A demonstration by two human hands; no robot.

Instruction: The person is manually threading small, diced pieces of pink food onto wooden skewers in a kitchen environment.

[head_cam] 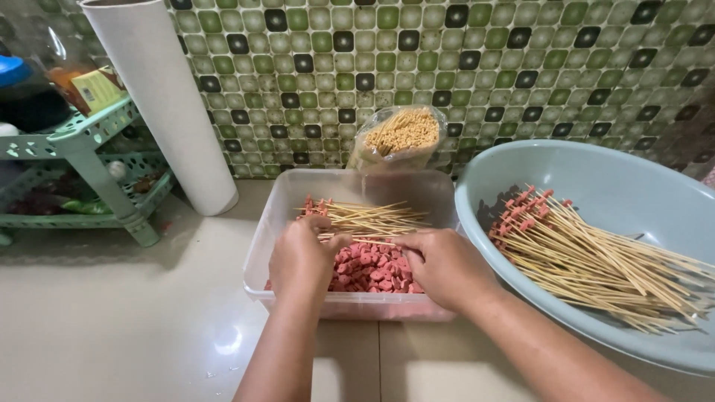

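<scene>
We see the left hand [300, 257] curled over the near edge of a clear plastic tub [279, 216], its fingers closed on a thin bamboo skewer [357, 237] that runs across toward the right hand [445, 268]. The right hand is bent loosely, its fingertips pinched where the skewer meets the small pink sausage slices [372, 268] heaped below both hands; we cannot tell whether it grips a slice or only the stick. The slices are round, moist-looking and piled thick on the tub's floor.

Just beyond the left hand, loose skewers [369, 216] lie fanned across the tub, pale and straight, a few with pink pieces at their far ends. Further beyond, a crinkled clear bag of bare skewers [402, 134] leans against the wall, stick ends facing us.

Beside the right hand sits a smooth pale blue basin [596, 171] holding a sheaf of loaded skewers [588, 257], pink pieces bunched at their upper tips.

Well off from the left hand stand a white roll [164, 104] and a mint-green plastic rack [89, 149] with a yellow packet on top. The worktop [112, 320] is glossy cream tile; the wall [521, 67] is a mosaic of green, white and black rounded squares.
</scene>
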